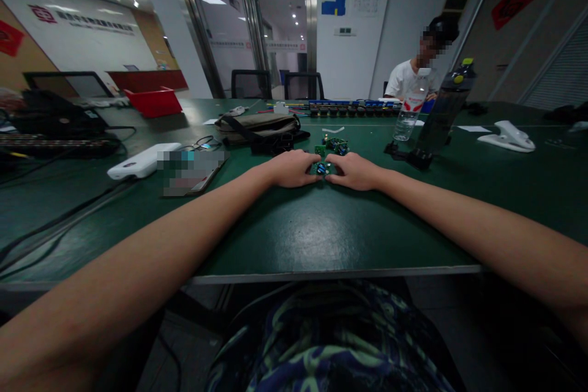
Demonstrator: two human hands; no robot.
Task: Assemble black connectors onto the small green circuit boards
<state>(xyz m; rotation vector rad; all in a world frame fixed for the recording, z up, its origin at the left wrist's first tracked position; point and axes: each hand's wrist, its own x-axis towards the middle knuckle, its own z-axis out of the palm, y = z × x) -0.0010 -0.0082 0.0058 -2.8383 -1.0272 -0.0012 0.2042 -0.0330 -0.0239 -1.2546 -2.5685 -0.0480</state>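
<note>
Between my two hands is a small green circuit board [323,168] with dark and blue parts on it, just over the green table [316,229]. The fingers of my left hand [295,169] are closed on its left side. From the right, my right hand [353,171] pinches the same board with thumb and fingers. Right behind my hands lie more green circuit boards [337,146] bearing small components. How far my fingertips reach under the board is hidden.
Left of my arms lie a white power bank [142,160], a phone-like flat thing [193,174] and cables. A grey-brown bag [261,127] sits behind. To the right stand a clear bottle [407,119] and a tall dark bottle [443,113]. A person [413,76] sits across the table.
</note>
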